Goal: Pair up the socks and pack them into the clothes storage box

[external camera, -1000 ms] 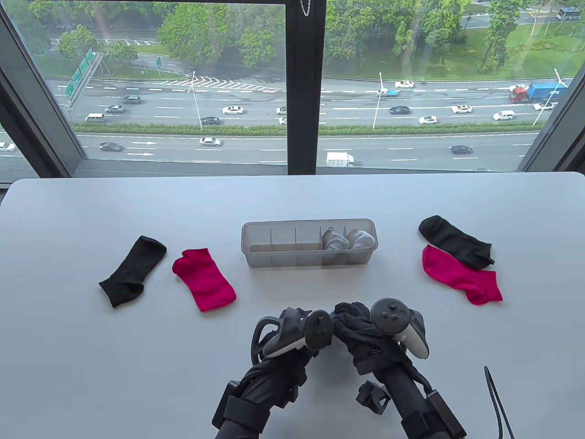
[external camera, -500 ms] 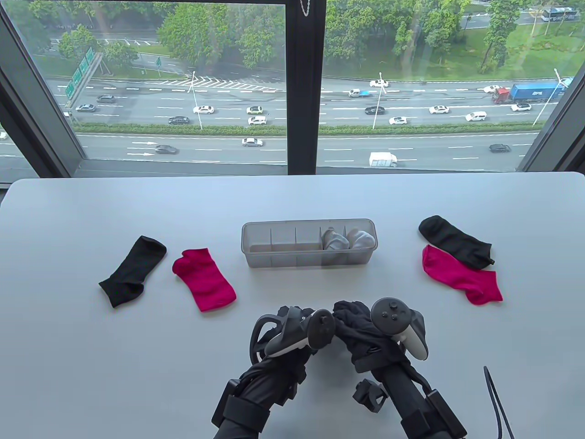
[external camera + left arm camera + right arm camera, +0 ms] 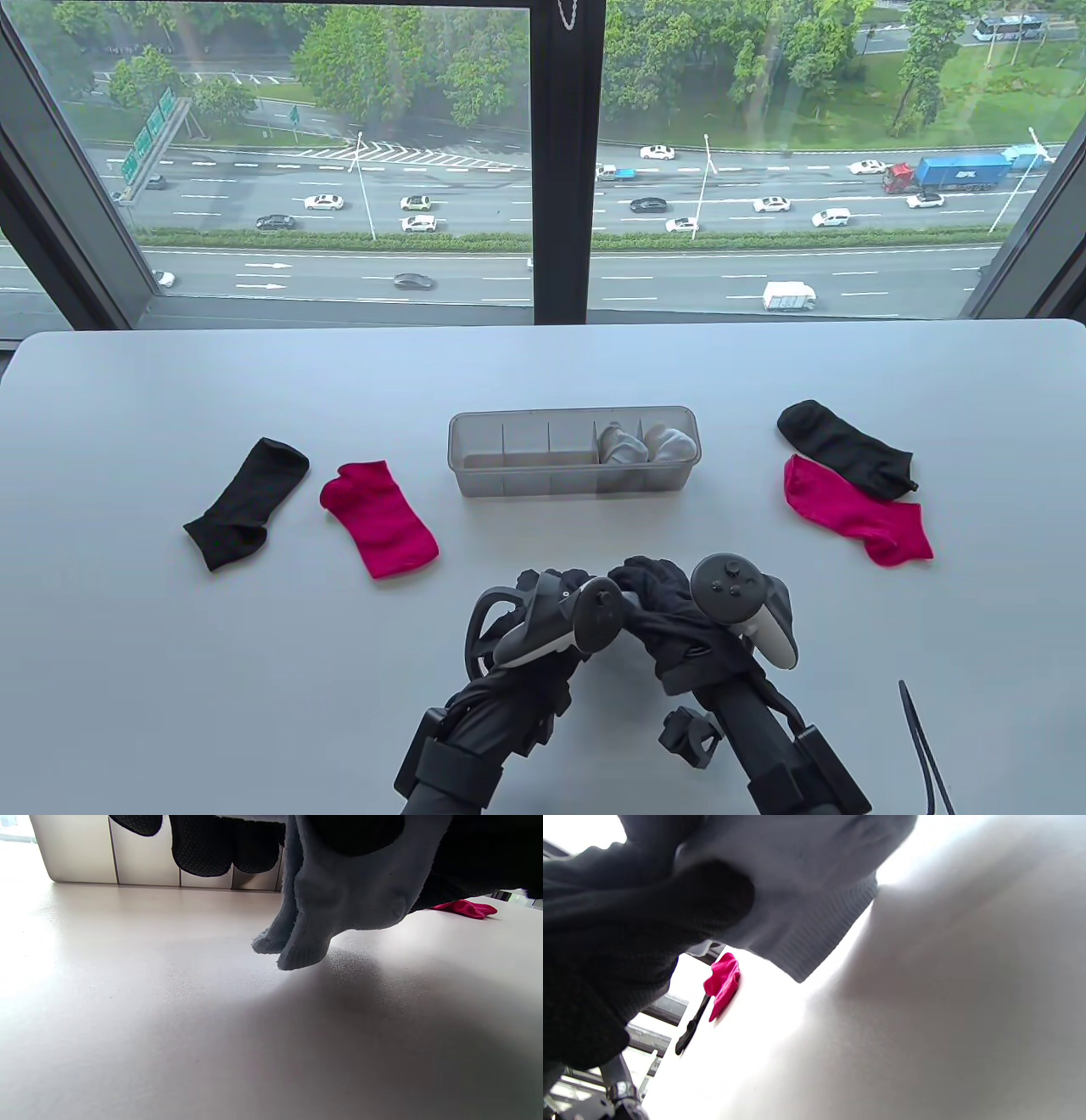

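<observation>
Pale grey-white knit is what we are seeing bunched between the two hands: a pair of light socks [image 3: 335, 899], cuffs hanging down just above the tabletop [image 3: 254, 662] in the left wrist view. The left hand [image 3: 556, 615] and the right hand [image 3: 679, 628] are meeting at the near middle of the tabletop, both curling their gloved fingers [image 3: 199, 849] round that bundle (from the table view the socks themselves are hidden behind the gloves and trackers).

The clear storage box [image 3: 475, 467] is standing just beyond the hands, and we are counting two white rolled pairs [image 3: 645, 443] sitting in its right-hand compartments.

To the left, a black sock [image 3: 246, 503] and a magenta sock [image 3: 379, 518] are lying flat side by side, apart from each other. To the right, a second black sock [image 3: 844, 446] is lying just behind a second magenta sock [image 3: 855, 508], their edges touching. A window [image 3: 339, 170] behind the tabletop is showing a road with traffic.
</observation>
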